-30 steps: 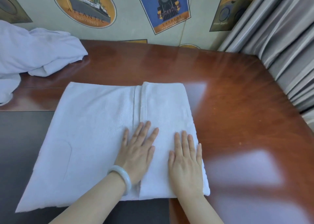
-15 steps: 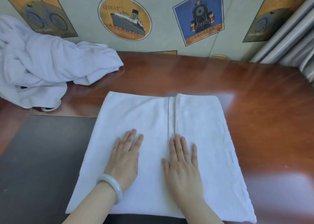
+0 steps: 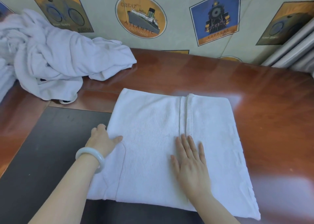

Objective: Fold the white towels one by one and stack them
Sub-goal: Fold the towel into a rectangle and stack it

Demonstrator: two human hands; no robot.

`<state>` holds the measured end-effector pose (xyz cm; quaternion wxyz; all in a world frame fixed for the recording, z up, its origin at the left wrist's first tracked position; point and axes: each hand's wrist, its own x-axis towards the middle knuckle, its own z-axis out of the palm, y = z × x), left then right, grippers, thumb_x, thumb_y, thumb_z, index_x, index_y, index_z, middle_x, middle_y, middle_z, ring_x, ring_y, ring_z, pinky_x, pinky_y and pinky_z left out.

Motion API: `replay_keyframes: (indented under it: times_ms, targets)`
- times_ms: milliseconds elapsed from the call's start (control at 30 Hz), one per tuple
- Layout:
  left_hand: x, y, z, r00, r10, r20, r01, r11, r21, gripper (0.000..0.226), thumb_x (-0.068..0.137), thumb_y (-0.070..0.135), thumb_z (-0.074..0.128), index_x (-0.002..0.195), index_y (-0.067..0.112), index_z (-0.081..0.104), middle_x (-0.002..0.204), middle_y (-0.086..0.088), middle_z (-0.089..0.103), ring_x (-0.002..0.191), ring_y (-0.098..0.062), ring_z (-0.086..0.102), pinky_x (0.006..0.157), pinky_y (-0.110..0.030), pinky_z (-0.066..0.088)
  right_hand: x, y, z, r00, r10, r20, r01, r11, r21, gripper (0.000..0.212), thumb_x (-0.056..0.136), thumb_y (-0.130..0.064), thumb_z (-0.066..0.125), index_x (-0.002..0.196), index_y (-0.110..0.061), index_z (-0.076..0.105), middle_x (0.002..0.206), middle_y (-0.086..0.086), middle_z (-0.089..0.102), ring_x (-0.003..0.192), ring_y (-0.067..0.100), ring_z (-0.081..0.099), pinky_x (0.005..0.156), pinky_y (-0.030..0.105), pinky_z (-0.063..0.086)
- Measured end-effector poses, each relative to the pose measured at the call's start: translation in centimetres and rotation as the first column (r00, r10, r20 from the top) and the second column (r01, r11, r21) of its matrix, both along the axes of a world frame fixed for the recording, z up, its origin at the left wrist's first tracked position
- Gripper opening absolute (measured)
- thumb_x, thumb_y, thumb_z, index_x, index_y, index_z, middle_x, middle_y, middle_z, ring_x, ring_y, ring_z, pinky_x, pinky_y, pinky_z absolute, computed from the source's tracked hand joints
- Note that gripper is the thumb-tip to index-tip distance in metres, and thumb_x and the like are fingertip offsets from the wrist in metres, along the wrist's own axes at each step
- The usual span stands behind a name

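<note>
A white towel [image 3: 153, 127] lies flat on the table, its right third folded over to a seam near the middle. My left hand [image 3: 103, 139], with a pale bangle on the wrist, grips the towel's left edge: the thumb lies on top and the fingers curl under the edge. My right hand [image 3: 192, 161] lies flat on the towel just left of the seam, fingers straight and pressing down. A heap of unfolded white towels [image 3: 51, 57] sits at the back left.
The reddish wooden table [image 3: 254, 96] has a dark inset panel [image 3: 51, 147] under the towel's left part. A wall with poster prints [image 3: 141, 16] stands behind, and grey curtains [image 3: 295, 48] hang at the right.
My left hand slid from the middle of the towel out to its left edge and took hold of it. My right hand stayed near the seam. The view shifted left.
</note>
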<state>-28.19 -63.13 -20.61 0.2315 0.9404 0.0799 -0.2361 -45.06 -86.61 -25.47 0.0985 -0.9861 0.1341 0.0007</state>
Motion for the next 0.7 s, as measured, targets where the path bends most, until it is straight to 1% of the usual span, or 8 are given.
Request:
replay_keyframes:
  times_ms: [67, 200, 267, 333, 433, 533, 633, 700]
  targets:
    - [0.6, 0.8, 0.8, 0.995, 0.002, -0.103, -0.008, 0.998, -0.059, 0.049, 0.092, 0.041, 0.063, 0.122, 0.007, 0.045, 0.111, -0.008, 0.055, 0.091, -0.026, 0.058, 0.069, -0.036, 0.045, -0.1, -0.2, 0.4, 0.999, -0.007, 0.050, 0.003, 0.996, 0.092, 0.063, 0.103, -0.048, 0.015, 0.157, -0.017, 0.016, 0.163, -0.006, 0.014, 0.151, 0.008, 0.003, 0.123, 0.041, 0.003]
    - [0.3, 0.7, 3.5, 0.957, 0.037, -0.287, -0.167, 0.882, -0.441, 0.024, 0.093, 0.012, 0.059, 0.116, 0.006, 0.055, 0.096, -0.017, 0.067, 0.073, -0.026, 0.062, 0.059, -0.034, 0.049, -0.4, -0.9, 1.4, 0.985, -0.116, 0.126, 0.042, 0.879, 0.474, 0.056, 0.101, -0.051, 0.027, 0.154, -0.034, 0.019, 0.160, -0.021, 0.012, 0.147, -0.007, -0.003, 0.123, 0.026, -0.001]
    - [-0.6, -1.0, 5.6, 0.964, -0.038, -0.264, -0.121, 0.820, -0.559, 0.032, 0.089, 0.002, 0.060, 0.119, 0.010, 0.054, 0.081, -0.016, 0.066, 0.054, -0.019, 0.052, 0.042, -0.025, 0.038, -0.6, -1.4, 2.4, 0.970, -0.226, 0.085, 0.097, 0.689, 0.718, 0.054, 0.096, -0.053, 0.038, 0.148, -0.044, 0.028, 0.155, -0.031, 0.021, 0.146, -0.010, 0.002, 0.120, 0.019, 0.004]
    - [-1.5, -4.1, 7.7, 0.970, -0.135, -0.202, -0.026, 0.770, -0.638, 0.038, 0.087, -0.002, 0.063, 0.121, 0.013, 0.052, 0.079, -0.014, 0.069, 0.050, -0.019, 0.050, 0.037, -0.022, 0.033, -0.8, -2.3, 3.9, 0.950, -0.312, -0.032, 0.162, 0.400, 0.902, 0.049, 0.091, -0.058, 0.046, 0.139, -0.054, 0.041, 0.142, -0.045, 0.034, 0.136, -0.021, 0.018, 0.111, 0.014, 0.017]
    - [-2.7, -10.3, 9.7, 0.962, -0.250, -0.109, 0.110, 0.719, -0.686, 0.039, 0.086, 0.002, 0.068, 0.120, 0.015, 0.053, 0.086, -0.024, 0.069, 0.051, -0.020, 0.052, 0.036, -0.023, 0.036, -1.3, -4.5, 5.4, 0.890, -0.442, -0.111, 0.160, 0.074, 0.984, 0.032, 0.097, -0.049, 0.053, 0.129, -0.048, 0.058, 0.130, -0.035, 0.055, 0.120, -0.016, 0.049, 0.098, 0.016, 0.036]
    - [-4.5, -17.7, 9.9, 0.934, -0.356, -0.025, 0.244, 0.691, -0.680, 0.042, 0.086, 0.012, 0.071, 0.123, 0.015, 0.050, 0.082, -0.020, 0.069, 0.054, -0.025, 0.057, 0.043, -0.029, 0.045, -2.2, -7.8, 6.5, 0.774, -0.599, -0.204, 0.147, -0.144, 0.979, 0.028, 0.100, -0.034, 0.055, 0.124, -0.024, 0.065, 0.119, -0.011, 0.070, 0.107, 0.012, 0.068, 0.089, 0.037, 0.055]
    - [-7.2, -24.3, 8.1, 0.872, -0.487, 0.046, 0.412, 0.681, -0.605, 0.049, 0.087, 0.024, 0.071, 0.126, 0.019, 0.042, 0.090, -0.011, 0.069, 0.072, -0.028, 0.069, 0.074, -0.045, 0.058, -4.2, -11.2, 7.2, 0.664, -0.693, -0.281, 0.210, -0.187, 0.960, 0.027, 0.100, -0.035, 0.052, 0.114, -0.018, 0.068, 0.106, -0.001, 0.075, 0.093, 0.015, 0.073, 0.072, 0.031, 0.057]
    - [-8.5, -26.9, 6.2, 0.760, -0.649, 0.041, 0.574, 0.641, -0.510, 0.059, 0.093, 0.026, 0.064, 0.143, 0.020, 0.033, 0.108, -0.006, 0.068, 0.095, -0.026, 0.069, 0.093, -0.041, 0.053, -5.6, -13.0, 6.9, 0.601, -0.717, -0.354, 0.299, -0.209, 0.931, 0.031, 0.101, -0.037, 0.048, 0.111, -0.016, 0.068, 0.100, 0.002, 0.076, 0.083, 0.014, 0.072, 0.068, 0.028, 0.052]
